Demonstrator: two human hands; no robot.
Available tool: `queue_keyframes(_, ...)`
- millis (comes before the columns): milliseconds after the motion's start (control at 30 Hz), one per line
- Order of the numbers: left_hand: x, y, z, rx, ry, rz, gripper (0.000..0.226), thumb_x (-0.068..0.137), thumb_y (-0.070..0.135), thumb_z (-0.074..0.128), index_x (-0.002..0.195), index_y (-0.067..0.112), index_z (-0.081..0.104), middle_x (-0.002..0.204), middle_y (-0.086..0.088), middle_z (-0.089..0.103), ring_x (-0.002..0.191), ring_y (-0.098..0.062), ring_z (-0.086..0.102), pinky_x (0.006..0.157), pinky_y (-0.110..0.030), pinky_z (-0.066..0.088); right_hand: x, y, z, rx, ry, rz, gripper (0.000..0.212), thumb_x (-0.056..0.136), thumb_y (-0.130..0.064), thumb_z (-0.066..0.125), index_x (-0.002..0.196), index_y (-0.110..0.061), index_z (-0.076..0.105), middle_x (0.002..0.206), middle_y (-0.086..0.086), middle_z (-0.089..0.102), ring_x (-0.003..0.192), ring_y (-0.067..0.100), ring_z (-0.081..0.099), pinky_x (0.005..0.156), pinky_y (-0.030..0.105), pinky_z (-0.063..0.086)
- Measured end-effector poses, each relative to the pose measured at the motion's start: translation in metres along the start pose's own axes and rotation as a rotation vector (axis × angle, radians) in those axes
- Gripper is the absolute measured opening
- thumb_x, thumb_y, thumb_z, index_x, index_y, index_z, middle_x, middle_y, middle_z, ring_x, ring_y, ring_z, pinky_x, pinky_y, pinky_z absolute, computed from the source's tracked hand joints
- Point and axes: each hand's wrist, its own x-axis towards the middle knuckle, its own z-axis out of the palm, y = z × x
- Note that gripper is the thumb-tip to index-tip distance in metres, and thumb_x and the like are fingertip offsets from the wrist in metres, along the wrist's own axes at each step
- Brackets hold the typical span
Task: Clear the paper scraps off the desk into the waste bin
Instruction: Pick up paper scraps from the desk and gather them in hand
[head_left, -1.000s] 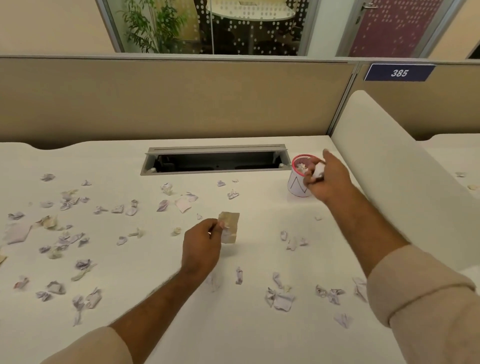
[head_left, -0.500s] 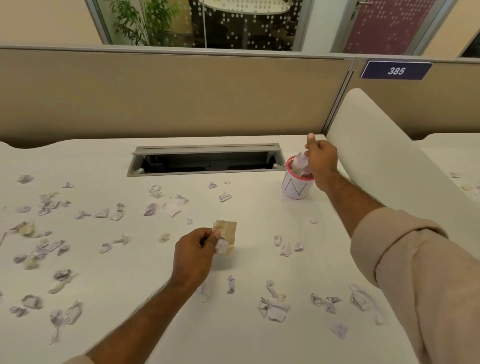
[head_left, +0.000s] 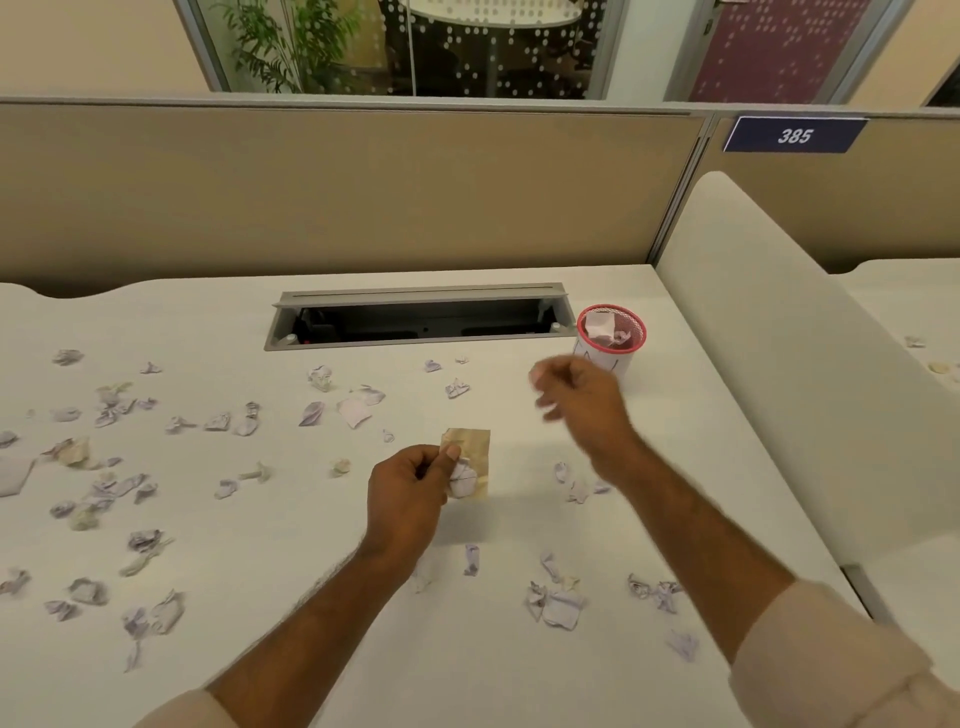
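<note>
A tan scrap (head_left: 469, 451) and a white one are pinched in the left hand (head_left: 410, 493) above the desk (head_left: 311, 649). The right hand (head_left: 582, 397), blurred and loosely curled, is held empty beside the waste bin (head_left: 612, 332); scraps lie scattered.

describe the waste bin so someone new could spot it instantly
Find the long open cable tray sunk into the desk near the back partition. Just off the tray's right end, beside the white side divider, stands the waste bin. It is the only upright container there: a small white cup with a red mesh rim, paper scraps inside.
</note>
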Motion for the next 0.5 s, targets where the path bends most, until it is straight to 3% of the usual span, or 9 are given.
queue_keyframes(100,-0.002,0.007,0.003,-0.079,0.007,-0.037,0.021,0.089,0.036,0.067,0.075,0.022,0.075,0.055,0.007,0.064,0.048,-0.001,0.050,0.049,-0.007,0.040,-0.041,0.018,0.021,0.075,-0.275,0.206,0.026,0.085,-0.014,0.069,0.109,-0.010,0.062,0.093,0.013,0.067,0.072,0.017,0.065,0.059,0.027,0.053)
queue_keyframes(167,-0.004,0.012,0.005,-0.110,0.015,-0.059,0.020,0.088,0.040,0.068,0.081,0.022,0.076,0.058,0.009,0.066,0.051,-0.002,0.052,0.052,-0.013,0.044,-0.059,0.024,0.031,0.093,-0.353,0.224,0.029,0.082,-0.014,0.072,0.109,-0.009,0.064,0.094,0.015,0.071,0.074,0.020,0.067,0.062,0.029,0.054)
queue_keyframes(267,-0.007,0.015,0.008,-0.121,0.010,-0.088,0.022,0.088,0.043,0.066,0.085,0.023,0.076,0.058,0.013,0.065,0.058,-0.007,0.053,0.059,-0.022,0.043,-0.072,0.026,0.038,0.087,-0.306,0.179,0.021,0.080,-0.013,0.073,0.101,-0.007,0.069,0.085,0.016,0.072,0.066,0.020,0.064,0.058,0.029,0.052)
queue_keyframes(400,-0.007,0.010,0.003,-0.133,-0.021,-0.099,0.030,0.092,0.052,0.057,0.085,0.028,0.074,0.073,0.008,0.071,0.063,-0.007,0.056,0.061,-0.022,0.046,-0.067,0.023,0.032,0.071,-0.205,0.175,0.017,0.079,-0.006,0.073,0.094,0.000,0.069,0.069,0.013,0.068,0.057,0.017,0.060,0.050,0.027,0.048)
queue_keyframes(500,0.000,-0.009,-0.013,0.148,0.044,0.040,0.030,0.094,0.053,0.050,0.084,0.031,0.069,0.083,0.011,0.069,0.079,-0.006,0.062,0.070,-0.024,0.048,-0.052,0.018,0.019,0.075,-0.094,0.176,0.016,0.078,-0.001,0.072,0.092,0.005,0.067,0.065,0.010,0.065,0.052,0.017,0.057,0.045,0.024,0.044)
